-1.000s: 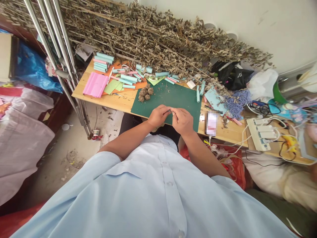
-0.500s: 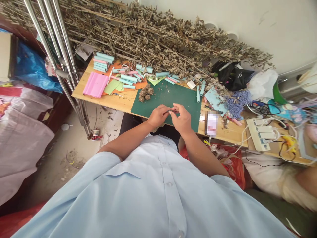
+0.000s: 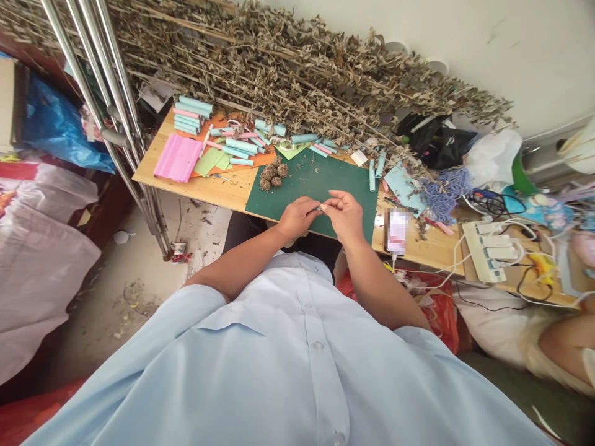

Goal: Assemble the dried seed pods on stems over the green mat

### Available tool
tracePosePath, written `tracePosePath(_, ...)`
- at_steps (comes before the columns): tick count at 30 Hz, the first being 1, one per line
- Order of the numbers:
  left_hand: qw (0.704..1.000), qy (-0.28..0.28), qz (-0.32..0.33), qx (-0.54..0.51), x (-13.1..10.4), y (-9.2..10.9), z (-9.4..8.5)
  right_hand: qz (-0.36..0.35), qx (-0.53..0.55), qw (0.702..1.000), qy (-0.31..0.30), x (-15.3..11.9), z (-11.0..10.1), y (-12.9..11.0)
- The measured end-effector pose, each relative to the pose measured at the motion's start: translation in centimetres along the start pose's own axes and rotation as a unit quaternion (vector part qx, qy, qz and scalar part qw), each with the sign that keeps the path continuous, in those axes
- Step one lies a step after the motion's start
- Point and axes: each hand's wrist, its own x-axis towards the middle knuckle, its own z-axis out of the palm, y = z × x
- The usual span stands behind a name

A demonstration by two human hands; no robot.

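Observation:
My left hand (image 3: 297, 217) and my right hand (image 3: 344, 217) meet over the near edge of a dark green cutting mat (image 3: 346, 179). The left fingers are closed in a pinch, and a small dark bit shows at their tips, too small to name. Thumb and index finger of my right hand pinch at the same spot, with its other fingers partly curled. What lies between the right fingertips is mostly hidden. Several brown crumbly balls (image 3: 273, 173) sit clustered on the mat beyond my left hand.
Dried leafy stalks (image 3: 279, 62) are heaped along the table's back. Blue and pink paper rolls (image 3: 242, 148) and a pink stack (image 3: 179, 158) lie at left. A phone (image 3: 396, 232), a power strip (image 3: 486, 251) and cables are at right. Metal crutches (image 3: 118, 133) lean at the left.
My right hand has shifted slightly right and its fingers have opened out a little from the left fingertips. The left hand keeps its place.

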Motion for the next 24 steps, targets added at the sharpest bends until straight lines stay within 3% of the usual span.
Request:
tracePosePath(4, 1.0, 0.008, 0.003, -0.011, 0.0, 0.1, 0.0, -0.117, -0.12, 0.986, 0.025, -0.9, -1.1, -1.6)
tracePosePath(7, 1.0, 0.002, -0.005, -0.012, 0.0, 0.1, -0.1, -0.234, -0.244, 0.941, 0.004, -1.8, -2.2, -2.7)
tracePosePath(10, 1.0, 0.002, -0.003, -0.009, -0.1, 0.0, 0.0, -0.298, -0.315, 0.9, -0.036, -2.3, -2.7, -3.2)
tracePosePath(16, 1.0, 0.011, -0.006, -0.017, -0.2, -0.3, 0.2, -0.302, -0.4, 0.863, -0.059, -2.4, -2.7, -2.9)
tracePosePath(24, 1.0, 0.002, -0.003, -0.024, -0.1, -0.1, 0.0, -0.265, -0.4, 0.873, -0.092, -1.9, -2.6, -3.8)
